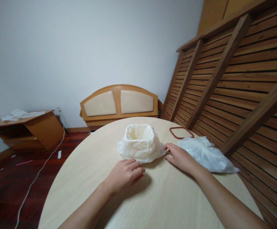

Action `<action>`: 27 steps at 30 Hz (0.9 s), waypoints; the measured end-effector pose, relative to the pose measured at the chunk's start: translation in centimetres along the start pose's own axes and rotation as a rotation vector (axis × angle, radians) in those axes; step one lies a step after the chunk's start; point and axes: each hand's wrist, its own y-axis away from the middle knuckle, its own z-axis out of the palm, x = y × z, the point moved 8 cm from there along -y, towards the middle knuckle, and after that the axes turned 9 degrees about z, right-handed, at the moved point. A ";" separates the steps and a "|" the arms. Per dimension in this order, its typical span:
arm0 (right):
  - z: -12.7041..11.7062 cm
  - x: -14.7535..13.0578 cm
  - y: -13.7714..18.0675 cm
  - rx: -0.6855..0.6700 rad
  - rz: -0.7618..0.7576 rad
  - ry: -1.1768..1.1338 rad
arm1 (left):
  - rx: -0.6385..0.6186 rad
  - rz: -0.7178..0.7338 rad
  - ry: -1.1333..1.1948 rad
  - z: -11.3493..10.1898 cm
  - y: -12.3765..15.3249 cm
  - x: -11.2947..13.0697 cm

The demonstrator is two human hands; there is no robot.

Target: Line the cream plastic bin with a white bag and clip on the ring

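A small bin lined with a white plastic bag point(139, 143) stands on the round light-wood table point(86, 178); the bag is folded down over the rim and covers the sides. My left hand point(125, 174) rests on the table just in front of the bag, fingers curled and touching its lower edge. My right hand point(179, 156) lies flat to the right of the bin, its fingertips on the bag's edge. I cannot make out whether either hand pinches the plastic.
A brown square ring point(181, 132) lies on the table behind my right hand. A loose bundle of white plastic bags point(206, 155) sits at the right. A slatted wooden bed frame point(236, 79) leans at the right; a headboard point(119, 103) and low cabinet point(26, 128) stand by the wall.
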 end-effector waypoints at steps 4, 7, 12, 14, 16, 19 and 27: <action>0.4 0.3 -0.1 -0.015 0.001 -0.007 | -0.205 -0.070 0.093 1.6 -0.3 -0.1; 0.9 0.4 -0.2 -0.041 0.015 0.004 | -0.289 -0.181 0.118 2.2 0.0 -0.8; 1.2 0.5 -0.3 -0.058 0.050 0.024 | -0.397 -0.252 0.107 3.0 0.4 -0.9; 1.1 0.5 -0.3 -0.037 0.043 -0.003 | -0.416 -0.273 0.098 2.8 0.4 -1.0; 1.1 0.5 -0.2 -0.021 0.036 -0.044 | -0.428 -0.308 0.090 2.5 0.4 -1.2; 1.3 0.3 -0.2 -0.026 0.025 -0.099 | -0.447 -0.381 0.078 2.1 0.5 -1.5; 1.2 0.1 -0.4 -0.088 0.009 -0.136 | -0.529 -0.480 0.038 3.0 1.3 -0.8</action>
